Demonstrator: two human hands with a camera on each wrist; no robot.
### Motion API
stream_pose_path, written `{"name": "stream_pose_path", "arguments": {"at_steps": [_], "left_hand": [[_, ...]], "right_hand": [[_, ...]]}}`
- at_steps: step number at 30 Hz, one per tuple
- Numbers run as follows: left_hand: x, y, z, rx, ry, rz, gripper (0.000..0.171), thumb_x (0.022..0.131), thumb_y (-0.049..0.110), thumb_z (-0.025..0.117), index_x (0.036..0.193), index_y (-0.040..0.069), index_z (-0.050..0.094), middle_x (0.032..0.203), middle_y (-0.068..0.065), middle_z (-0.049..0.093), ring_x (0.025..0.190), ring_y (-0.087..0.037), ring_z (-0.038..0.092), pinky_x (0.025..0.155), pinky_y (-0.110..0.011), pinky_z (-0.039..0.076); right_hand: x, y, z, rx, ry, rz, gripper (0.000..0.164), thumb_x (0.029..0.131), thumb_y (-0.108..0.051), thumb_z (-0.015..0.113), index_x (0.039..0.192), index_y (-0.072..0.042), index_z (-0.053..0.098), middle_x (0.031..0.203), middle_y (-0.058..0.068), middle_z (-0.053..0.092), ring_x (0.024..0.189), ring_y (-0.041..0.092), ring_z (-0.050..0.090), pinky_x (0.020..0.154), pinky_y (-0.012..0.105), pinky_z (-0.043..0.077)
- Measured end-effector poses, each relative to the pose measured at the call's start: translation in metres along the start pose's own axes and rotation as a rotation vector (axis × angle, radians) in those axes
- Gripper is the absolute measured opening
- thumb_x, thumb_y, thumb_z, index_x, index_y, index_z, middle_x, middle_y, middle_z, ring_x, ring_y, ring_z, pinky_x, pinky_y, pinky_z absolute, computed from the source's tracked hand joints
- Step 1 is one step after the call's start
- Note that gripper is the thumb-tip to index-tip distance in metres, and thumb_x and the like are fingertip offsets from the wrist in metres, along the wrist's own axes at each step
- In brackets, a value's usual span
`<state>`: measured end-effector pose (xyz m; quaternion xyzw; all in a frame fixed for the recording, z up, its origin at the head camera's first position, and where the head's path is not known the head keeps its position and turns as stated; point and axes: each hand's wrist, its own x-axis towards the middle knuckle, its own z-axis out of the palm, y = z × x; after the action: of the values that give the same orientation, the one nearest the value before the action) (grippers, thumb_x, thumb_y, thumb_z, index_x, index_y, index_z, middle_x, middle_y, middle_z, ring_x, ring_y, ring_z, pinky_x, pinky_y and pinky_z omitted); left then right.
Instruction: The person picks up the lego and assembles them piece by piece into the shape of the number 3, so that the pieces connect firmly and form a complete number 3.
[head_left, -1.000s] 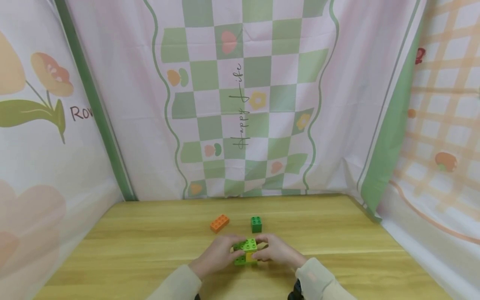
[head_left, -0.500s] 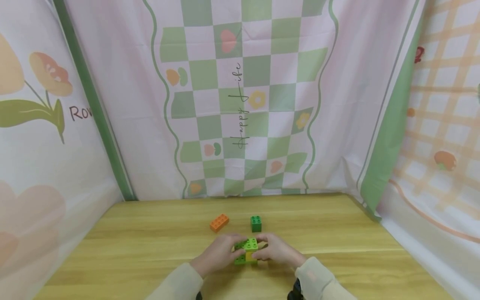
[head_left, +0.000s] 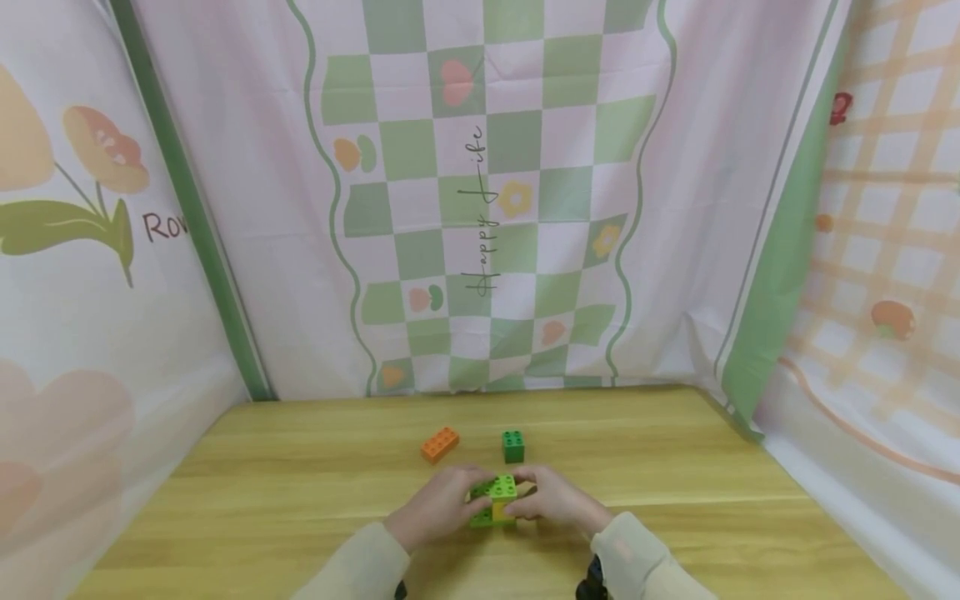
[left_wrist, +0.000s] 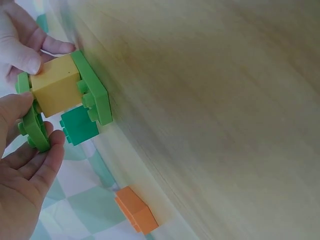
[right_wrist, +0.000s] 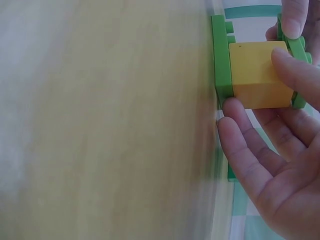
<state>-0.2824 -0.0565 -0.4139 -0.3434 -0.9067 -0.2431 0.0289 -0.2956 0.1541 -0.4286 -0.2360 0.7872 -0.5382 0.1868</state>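
Near the front middle of the table stands a small stack of toy building bricks. A yellow brick [right_wrist: 257,75] sits between a studded light-green bottom plate [left_wrist: 95,90] and a light-green top plate [head_left: 505,485]. My left hand [head_left: 438,504] pinches the overhanging end of the top plate between thumb and fingers, as the left wrist view shows. From the other side, my right hand [head_left: 558,502] holds the stack, its thumb against the yellow brick and its fingers behind. Fingers of both hands cover parts of the top plate.
Behind the stack, a dark-green brick [head_left: 513,447] stands on the wooden table [head_left: 315,467]. Farther left, an orange brick [head_left: 440,445] lies at an angle. Patterned curtains [head_left: 480,250] hang along the table's back and both sides.
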Motion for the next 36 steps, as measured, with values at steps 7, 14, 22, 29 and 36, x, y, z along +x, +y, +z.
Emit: {"name": "stream_pose_path", "arguments": {"at_steps": [7,14,22,29,36], "left_hand": [[0.0006,-0.0020,0.0008,0.012,-0.006,-0.010,0.034,0.085,0.020,0.066,0.117,0.009,0.062,0.114,-0.003,0.061,0.102,-0.013,0.057,0.085,-0.028,0.047],[-0.0003,-0.0018,0.0000,0.020,-0.005,0.004,0.033,0.085,0.019,0.066,0.116,0.009,0.062,0.113,-0.003,0.062,0.101,-0.013,0.057,0.085,-0.028,0.048],[0.0006,-0.0016,-0.0023,0.031,-0.025,0.005,0.033,0.085,0.020,0.066,0.116,0.010,0.062,0.113,-0.002,0.062,0.102,-0.013,0.057,0.084,-0.027,0.048],[0.0026,-0.0020,-0.0030,0.047,-0.030,0.015,0.033,0.084,0.020,0.067,0.115,0.009,0.063,0.110,-0.001,0.063,0.099,-0.011,0.057,0.083,-0.026,0.048],[0.0037,-0.0030,-0.0022,0.061,-0.027,0.026,0.032,0.084,0.020,0.067,0.114,0.009,0.064,0.109,-0.001,0.063,0.098,-0.011,0.058,0.083,-0.025,0.048]], "right_hand": [[0.0003,0.0002,-0.0001,-0.004,0.007,0.006,0.035,0.083,-0.012,0.069,0.116,-0.006,0.060,0.111,0.011,0.054,0.086,0.022,0.059,0.070,0.038,0.052],[0.0002,0.0005,0.0006,0.005,-0.002,-0.002,0.036,0.083,-0.010,0.068,0.117,-0.004,0.059,0.112,0.012,0.054,0.086,0.023,0.060,0.070,0.039,0.052],[0.0005,-0.0002,0.0005,-0.005,0.001,-0.002,0.037,0.084,-0.010,0.068,0.118,-0.003,0.058,0.111,0.012,0.055,0.086,0.024,0.060,0.070,0.040,0.052],[-0.0003,-0.0013,-0.0003,-0.009,-0.013,-0.019,0.034,0.084,-0.011,0.067,0.116,-0.004,0.059,0.113,0.012,0.055,0.089,0.025,0.059,0.071,0.040,0.052],[-0.0014,-0.0007,-0.0016,-0.010,-0.016,-0.006,0.034,0.087,-0.020,0.065,0.117,-0.004,0.058,0.117,0.015,0.052,0.094,0.026,0.058,0.074,0.039,0.052]]}}
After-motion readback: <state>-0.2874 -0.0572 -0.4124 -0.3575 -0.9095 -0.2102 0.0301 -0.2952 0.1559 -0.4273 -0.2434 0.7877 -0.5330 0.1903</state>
